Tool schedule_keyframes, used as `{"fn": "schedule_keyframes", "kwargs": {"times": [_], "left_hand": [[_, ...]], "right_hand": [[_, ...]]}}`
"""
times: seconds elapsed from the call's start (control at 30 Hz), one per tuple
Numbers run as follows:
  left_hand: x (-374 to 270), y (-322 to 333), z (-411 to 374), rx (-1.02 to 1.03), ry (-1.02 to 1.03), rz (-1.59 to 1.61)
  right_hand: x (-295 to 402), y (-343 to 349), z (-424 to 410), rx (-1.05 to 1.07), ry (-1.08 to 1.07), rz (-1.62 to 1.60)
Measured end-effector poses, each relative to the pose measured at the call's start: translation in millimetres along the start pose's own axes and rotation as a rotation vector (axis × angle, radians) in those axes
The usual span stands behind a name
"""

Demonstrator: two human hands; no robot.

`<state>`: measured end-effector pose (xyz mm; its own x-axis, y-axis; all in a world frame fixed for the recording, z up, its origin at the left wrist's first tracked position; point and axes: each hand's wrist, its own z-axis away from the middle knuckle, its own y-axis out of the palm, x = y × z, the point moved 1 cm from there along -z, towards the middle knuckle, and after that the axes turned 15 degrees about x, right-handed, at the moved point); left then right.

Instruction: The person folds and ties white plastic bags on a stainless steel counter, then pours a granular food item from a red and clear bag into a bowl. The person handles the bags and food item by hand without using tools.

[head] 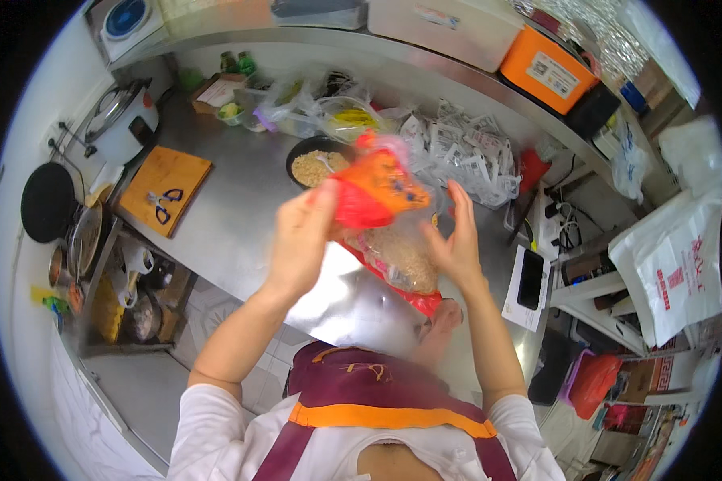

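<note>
My left hand (304, 240) is raised over the steel counter and grips a crumpled red and orange plastic package (376, 192), blurred by motion. Spread apart, the fingers of my right hand (457, 240) are just right of the package and hold nothing that I can make out. Under and between the hands lies a clear plastic bag of light brown dry food (406, 258), partly on a red plastic bag (424, 300). Behind the package stands a black bowl of pale crumbly food (310, 168) with a white spoon in it.
Scissors (163, 204) lie on a wooden cutting board (186, 171) at the left, near a white electric cooker (123, 123). Many small printed packets (463, 144) are piled at the back right. A phone (530, 279) lies on white paper at the right edge. A shelf (313, 36) runs above the back.
</note>
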<state>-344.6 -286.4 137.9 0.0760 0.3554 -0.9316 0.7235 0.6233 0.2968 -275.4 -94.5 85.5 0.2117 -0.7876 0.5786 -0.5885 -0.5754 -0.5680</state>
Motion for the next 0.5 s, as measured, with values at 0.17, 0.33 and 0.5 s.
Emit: {"fn": "schedule_keyframes", "kwargs": {"times": [0.17,0.33,0.5], "left_hand": [[27.4,72.6,16.8,0.405,0.304,-0.557],[46.9,8.0,10.9,0.170,0.622,-0.920],[86.8,13.2,29.9,0.272,-0.226,-0.403]], "right_hand": [[24.8,13.4,30.5,-0.067,0.248,-0.619],[22.3,6.6,28.7,-0.356,0.343,-0.592],[38.1,-0.4,19.2,-0.383,0.435,-0.604]]}}
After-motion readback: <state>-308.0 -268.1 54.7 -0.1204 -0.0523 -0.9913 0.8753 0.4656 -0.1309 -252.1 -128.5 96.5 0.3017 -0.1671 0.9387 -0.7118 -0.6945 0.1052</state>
